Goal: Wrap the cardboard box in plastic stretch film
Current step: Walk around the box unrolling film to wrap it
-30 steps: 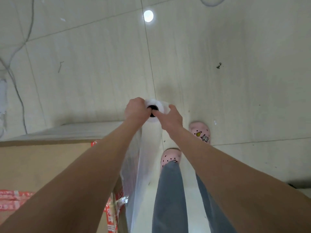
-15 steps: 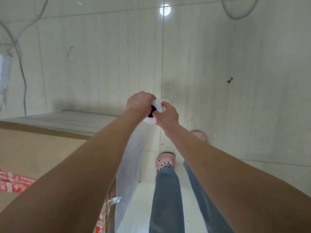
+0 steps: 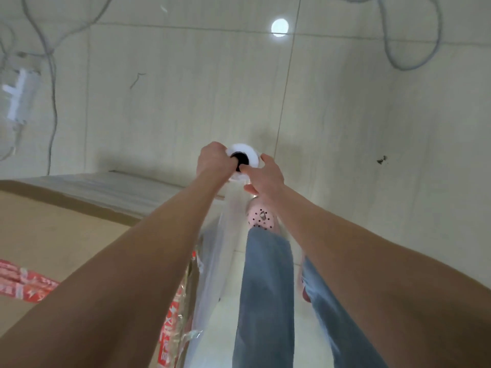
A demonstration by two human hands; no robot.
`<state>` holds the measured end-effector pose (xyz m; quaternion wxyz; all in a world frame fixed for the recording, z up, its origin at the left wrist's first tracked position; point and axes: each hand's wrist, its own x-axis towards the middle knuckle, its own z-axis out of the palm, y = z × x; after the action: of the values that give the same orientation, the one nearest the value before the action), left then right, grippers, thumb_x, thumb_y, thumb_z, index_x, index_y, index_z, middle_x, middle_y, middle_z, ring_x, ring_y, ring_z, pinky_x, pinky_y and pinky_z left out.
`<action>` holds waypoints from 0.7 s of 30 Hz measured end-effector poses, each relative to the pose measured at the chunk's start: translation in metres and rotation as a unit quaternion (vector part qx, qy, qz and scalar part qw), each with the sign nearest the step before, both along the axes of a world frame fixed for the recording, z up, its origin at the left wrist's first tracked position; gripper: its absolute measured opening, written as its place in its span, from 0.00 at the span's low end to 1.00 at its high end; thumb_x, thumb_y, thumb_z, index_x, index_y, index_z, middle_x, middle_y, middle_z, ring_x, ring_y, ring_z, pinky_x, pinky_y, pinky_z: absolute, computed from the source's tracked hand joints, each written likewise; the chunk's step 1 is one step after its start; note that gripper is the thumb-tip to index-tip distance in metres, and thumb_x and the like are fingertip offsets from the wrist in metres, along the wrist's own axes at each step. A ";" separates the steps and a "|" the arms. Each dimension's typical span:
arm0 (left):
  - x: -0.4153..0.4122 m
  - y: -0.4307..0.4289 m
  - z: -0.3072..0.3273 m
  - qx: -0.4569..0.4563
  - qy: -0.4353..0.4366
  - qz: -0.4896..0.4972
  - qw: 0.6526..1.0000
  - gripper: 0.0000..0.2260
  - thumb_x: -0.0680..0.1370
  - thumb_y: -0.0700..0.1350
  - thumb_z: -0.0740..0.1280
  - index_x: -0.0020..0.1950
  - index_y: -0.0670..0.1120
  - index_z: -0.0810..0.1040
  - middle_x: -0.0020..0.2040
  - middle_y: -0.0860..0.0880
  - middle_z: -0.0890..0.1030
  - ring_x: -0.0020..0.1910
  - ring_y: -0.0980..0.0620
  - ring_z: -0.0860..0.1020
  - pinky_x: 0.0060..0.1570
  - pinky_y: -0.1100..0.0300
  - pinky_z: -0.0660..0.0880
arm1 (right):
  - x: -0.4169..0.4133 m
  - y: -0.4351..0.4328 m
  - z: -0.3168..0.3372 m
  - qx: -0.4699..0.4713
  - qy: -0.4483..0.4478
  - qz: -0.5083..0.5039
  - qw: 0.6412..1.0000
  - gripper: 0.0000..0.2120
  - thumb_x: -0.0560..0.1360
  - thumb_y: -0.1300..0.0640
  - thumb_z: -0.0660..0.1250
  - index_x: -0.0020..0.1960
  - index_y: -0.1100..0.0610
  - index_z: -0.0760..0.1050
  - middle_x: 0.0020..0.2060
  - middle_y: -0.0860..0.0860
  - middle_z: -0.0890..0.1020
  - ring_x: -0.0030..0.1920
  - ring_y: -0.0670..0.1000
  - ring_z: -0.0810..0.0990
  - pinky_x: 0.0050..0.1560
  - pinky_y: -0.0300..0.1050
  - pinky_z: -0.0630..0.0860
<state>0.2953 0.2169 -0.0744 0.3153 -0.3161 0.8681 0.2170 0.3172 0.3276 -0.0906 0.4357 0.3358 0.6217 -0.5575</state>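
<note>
The left hand (image 3: 212, 162) and right hand (image 3: 269, 177) both clamp the upper end of the upright film roll (image 3: 253, 154), just beside the cardboard box (image 3: 53, 235) corner. The film (image 3: 218, 261) looks thin, clingy and easily torn; grip the rigid core ends.

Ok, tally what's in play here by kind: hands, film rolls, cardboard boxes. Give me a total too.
hands: 2, the left hand and the right hand, both gripping the top end of the roll
stretch film roll: 1, held upright beside the box
cardboard box: 1, with film already on its sides
total: 4
</note>
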 end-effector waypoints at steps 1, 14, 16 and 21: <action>-0.002 -0.010 0.001 0.010 0.003 0.016 1.000 0.09 0.73 0.44 0.67 0.46 0.39 0.80 0.41 0.43 0.81 0.34 0.44 0.79 0.33 0.59 0.74 | -0.005 -0.009 0.000 -0.005 -0.010 -0.006 1.000 0.35 0.72 0.51 0.70 0.75 0.47 0.57 0.57 0.48 0.70 0.43 0.52 0.81 0.35 0.38 0.78; -0.007 -0.107 -0.001 0.031 -0.002 0.144 0.989 0.07 0.72 0.41 0.66 0.34 0.42 0.76 0.30 0.46 0.78 0.26 0.47 0.79 0.30 0.56 0.80 | -0.037 -0.114 -0.008 0.028 0.034 0.084 0.996 0.16 0.69 0.61 0.65 0.57 0.59 0.73 0.48 0.54 0.78 0.50 0.59 0.81 0.46 0.55 0.81; -0.004 -0.116 -0.002 0.034 0.001 0.150 0.988 0.07 0.72 0.42 0.67 0.39 0.39 0.79 0.34 0.43 0.80 0.31 0.44 0.82 0.33 0.52 0.81 | -0.038 -0.124 -0.007 0.044 0.047 0.110 0.992 0.17 0.69 0.61 0.65 0.58 0.59 0.73 0.48 0.54 0.78 0.51 0.59 0.80 0.50 0.56 0.80; 0.007 -0.130 -0.007 0.037 0.010 0.210 0.977 0.13 0.72 0.48 0.70 0.44 0.36 0.81 0.40 0.38 0.83 0.37 0.40 0.82 0.40 0.47 0.81 | -0.042 -0.143 -0.006 0.048 0.073 0.165 0.982 0.28 0.72 0.59 0.65 0.71 0.54 0.65 0.66 0.53 0.71 0.62 0.56 0.74 0.60 0.53 0.75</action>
<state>0.3019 0.0871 -0.0816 0.2653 -0.4776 0.7766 0.3137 0.2749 0.1849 -0.0971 0.4588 0.2079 0.7247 -0.4702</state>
